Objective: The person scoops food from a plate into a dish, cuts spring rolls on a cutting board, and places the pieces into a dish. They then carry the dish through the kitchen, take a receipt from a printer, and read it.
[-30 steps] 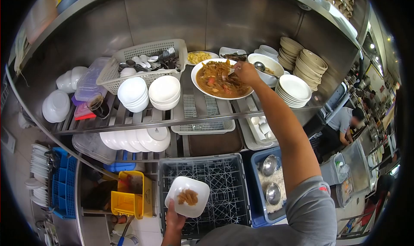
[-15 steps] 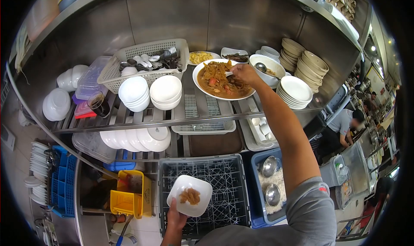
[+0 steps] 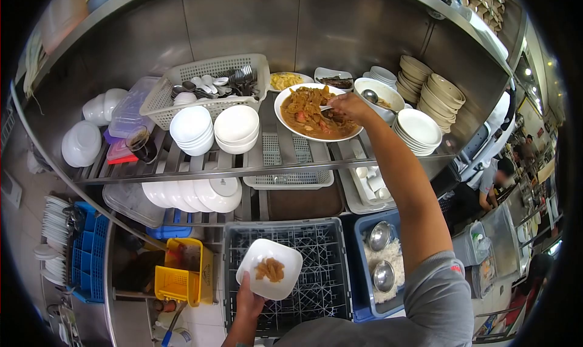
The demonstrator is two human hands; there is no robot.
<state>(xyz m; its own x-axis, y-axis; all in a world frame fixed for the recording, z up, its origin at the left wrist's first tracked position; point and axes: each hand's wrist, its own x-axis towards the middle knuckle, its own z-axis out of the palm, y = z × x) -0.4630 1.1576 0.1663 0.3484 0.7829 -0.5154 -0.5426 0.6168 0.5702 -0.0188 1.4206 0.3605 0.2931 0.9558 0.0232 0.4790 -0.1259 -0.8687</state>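
Note:
My left hand [image 3: 249,301] grips the lower left edge of a white square bowl [image 3: 285,283], tilted toward me, with a small heap of brown food [image 3: 269,270] in it. The bowl is held above a grey dish rack. Up on the shelf, my right hand [image 3: 350,106] is closed on the handle of a white spoon [image 3: 326,108]. The spoon's tip lies among the brown stewed food with red pieces [image 3: 313,107] on a large white plate [image 3: 285,123]. My fingers hide most of the handle.
Behind the plate stand a dish of yellow food [image 3: 284,80] and a white bowl with a ladle [image 3: 378,92]. Stacked plates [image 3: 419,126] and bowls [image 3: 235,126] flank it. A cutlery basket [image 3: 159,107] sits left. Below are the grey rack [image 3: 328,243] and a rice tub [image 3: 395,218].
The white square bowl in my left hand has shifted slightly up and to the right. My right hand stays at the plate with the spoon in the food. The view has moved slightly.

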